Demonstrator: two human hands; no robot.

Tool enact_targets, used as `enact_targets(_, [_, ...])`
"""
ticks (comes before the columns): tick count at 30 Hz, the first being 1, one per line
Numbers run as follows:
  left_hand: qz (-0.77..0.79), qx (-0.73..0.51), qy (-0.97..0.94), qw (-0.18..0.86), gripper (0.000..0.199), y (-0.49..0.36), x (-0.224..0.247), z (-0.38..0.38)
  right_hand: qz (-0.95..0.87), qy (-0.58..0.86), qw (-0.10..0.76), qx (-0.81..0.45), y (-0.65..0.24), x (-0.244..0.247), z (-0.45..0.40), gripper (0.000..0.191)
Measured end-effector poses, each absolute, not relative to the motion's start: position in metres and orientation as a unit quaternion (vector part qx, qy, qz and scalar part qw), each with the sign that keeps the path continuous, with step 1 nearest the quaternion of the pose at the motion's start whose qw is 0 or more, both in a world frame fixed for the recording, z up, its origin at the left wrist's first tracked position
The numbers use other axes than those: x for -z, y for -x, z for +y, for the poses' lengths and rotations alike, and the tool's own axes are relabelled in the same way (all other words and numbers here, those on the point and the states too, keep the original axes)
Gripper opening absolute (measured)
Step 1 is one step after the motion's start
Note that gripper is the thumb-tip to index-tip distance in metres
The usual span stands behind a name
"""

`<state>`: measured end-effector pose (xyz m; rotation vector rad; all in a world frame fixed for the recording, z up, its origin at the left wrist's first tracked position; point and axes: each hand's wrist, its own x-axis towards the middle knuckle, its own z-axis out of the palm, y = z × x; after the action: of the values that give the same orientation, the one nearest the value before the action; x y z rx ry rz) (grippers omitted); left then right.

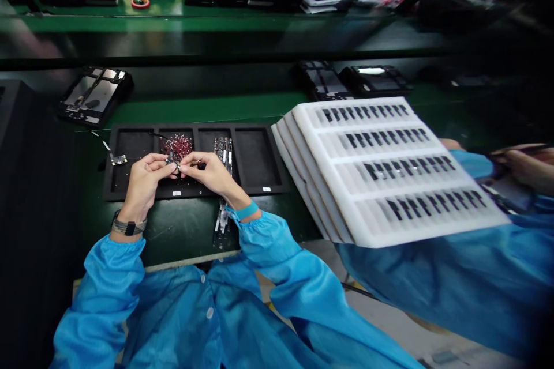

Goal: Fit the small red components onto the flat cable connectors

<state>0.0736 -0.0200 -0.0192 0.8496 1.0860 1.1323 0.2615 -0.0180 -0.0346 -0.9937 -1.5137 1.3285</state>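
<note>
left hand [146, 180] and right hand [206, 172] meet over the second compartment from the left of the black tray [254, 153] on the desk [173, 242]. both hands in a narrow pinch, thumb against finger, on a small dark part [170, 158]. part sits right between the two sets of fingertips; too small to read its shape.

red-tipped bits [179, 143] heaped just beyond the fingertips, same compartment. board strips [223, 150] in the third compartment, just beyond the right hand; clear-and-dark strips [222, 223] on the desk, near side of the tray, beside the right wrist. small board with a wire [119, 159] at the left end of the tray, left of the left hand.

stack of white foam trays [367, 231] right of the black tray, tilted, well apart from both hands, rows of dark pieces [409, 170] in the top one. device frame [95, 95] beyond the tray at left, two more at right. co-worker's hand [530, 167] at far right, blurred, can't tell what it holds.
</note>
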Motion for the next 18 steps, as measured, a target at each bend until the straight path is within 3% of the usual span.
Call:
enact_targets(11, [0.475, -0.503, -0.386, 0.610, 0.040, -0.074, 0.016, -0.022, -0.593, 0.411, 0.432, -0.541, -0.257, 0.035, -0.021, 0.037])
enact_targets(18, [0.500, -0.608, -0.443, 0.430, 0.029, -0.061, 0.003, -0.020, -0.571, 0.417, 0.473, -0.525, -0.274, 0.030, -0.010, 0.025])
